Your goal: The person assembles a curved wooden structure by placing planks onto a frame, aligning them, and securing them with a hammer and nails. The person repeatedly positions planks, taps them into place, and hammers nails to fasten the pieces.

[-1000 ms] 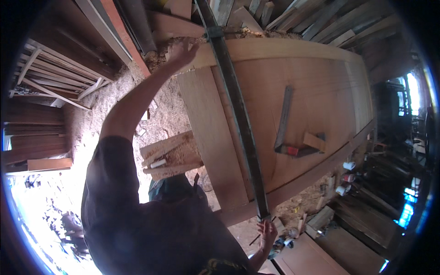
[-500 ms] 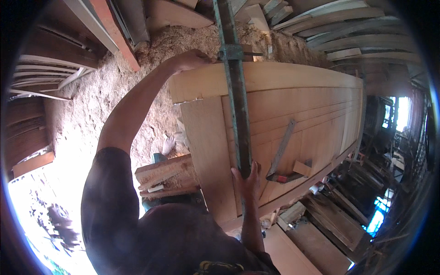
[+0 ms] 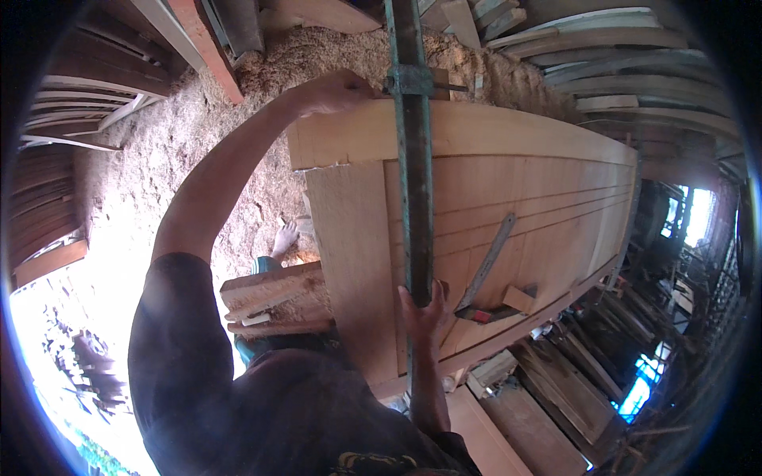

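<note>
A pale, unfinished wooden door panel (image 3: 508, 206) lies flat beneath both hands, one long green metal bar clamp (image 3: 413, 174) stretched across it. The left hand (image 3: 333, 91) grips the panel's far edge beside the clamp head; the right hand (image 3: 425, 313) closes around the bar. One try square (image 3: 484, 278) rests just right of it.

Sawdust-covered floor (image 3: 159, 159), short offcuts stacked (image 3: 270, 297) beside the panel, metal try square (image 3: 486, 266) lying on the boards, timber planks piled (image 3: 556, 397) at lower right, slatted frames (image 3: 71, 119) at left.
</note>
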`<state>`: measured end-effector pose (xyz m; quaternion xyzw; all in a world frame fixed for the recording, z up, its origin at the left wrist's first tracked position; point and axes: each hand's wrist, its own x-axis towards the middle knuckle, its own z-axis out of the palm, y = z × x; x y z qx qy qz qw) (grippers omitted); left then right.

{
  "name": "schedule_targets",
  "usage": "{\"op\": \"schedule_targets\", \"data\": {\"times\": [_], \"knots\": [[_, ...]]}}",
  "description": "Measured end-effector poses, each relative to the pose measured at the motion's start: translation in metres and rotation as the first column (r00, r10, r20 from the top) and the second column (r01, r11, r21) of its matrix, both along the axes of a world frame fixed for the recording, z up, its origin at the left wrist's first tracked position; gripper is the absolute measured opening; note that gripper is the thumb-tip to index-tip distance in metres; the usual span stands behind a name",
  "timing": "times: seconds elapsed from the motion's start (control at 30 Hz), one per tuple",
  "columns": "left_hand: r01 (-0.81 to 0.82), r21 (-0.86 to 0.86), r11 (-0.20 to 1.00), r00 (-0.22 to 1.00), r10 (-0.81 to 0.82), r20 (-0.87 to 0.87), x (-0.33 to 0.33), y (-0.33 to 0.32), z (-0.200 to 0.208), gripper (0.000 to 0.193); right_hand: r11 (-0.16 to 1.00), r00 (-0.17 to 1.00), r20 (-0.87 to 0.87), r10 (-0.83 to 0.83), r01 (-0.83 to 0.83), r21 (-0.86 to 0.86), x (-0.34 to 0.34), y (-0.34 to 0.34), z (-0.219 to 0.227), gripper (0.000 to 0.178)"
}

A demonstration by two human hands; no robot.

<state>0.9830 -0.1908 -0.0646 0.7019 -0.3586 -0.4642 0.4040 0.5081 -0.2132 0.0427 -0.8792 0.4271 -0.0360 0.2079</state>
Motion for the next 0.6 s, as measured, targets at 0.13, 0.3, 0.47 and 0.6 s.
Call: {"op": "schedule_targets", "data": {"times": [0.13, 0.3, 0.47, 0.6], "knots": [[-0.033, 0.048, 0.998, 0.999, 0.032, 0.026, -0.002, -0.001, 0.008, 0.045, 0.998, 0.999, 0.004, -0.037, 0.037, 0.059, 0.006, 0.003, 0.006, 0.058], [-0.069, -0.12, 0.99, 0.997, 0.064, -0.038, 0.002, 0.005, -0.022, 0.052, 0.999, 0.999, 0.044, -0.031, 0.03, 0.029, 0.007, 0.003, 0.008, 0.057], [-0.029, -0.033, 0.999, 0.999, 0.028, -0.031, 0.01, 0.007, -0.02, 0.043, 0.993, 0.993, 0.084, -0.088, 0.081, 0.083, 0.007, 0.003, -0.001, 0.055], [-0.06, 0.041, 0.997, 0.998, 0.059, 0.008, 0.001, 0.003, 0.004, 0.044, 0.989, 0.987, 0.121, -0.103, 0.089, 0.117, 0.004, 0.003, -0.003, 0.056]]}}
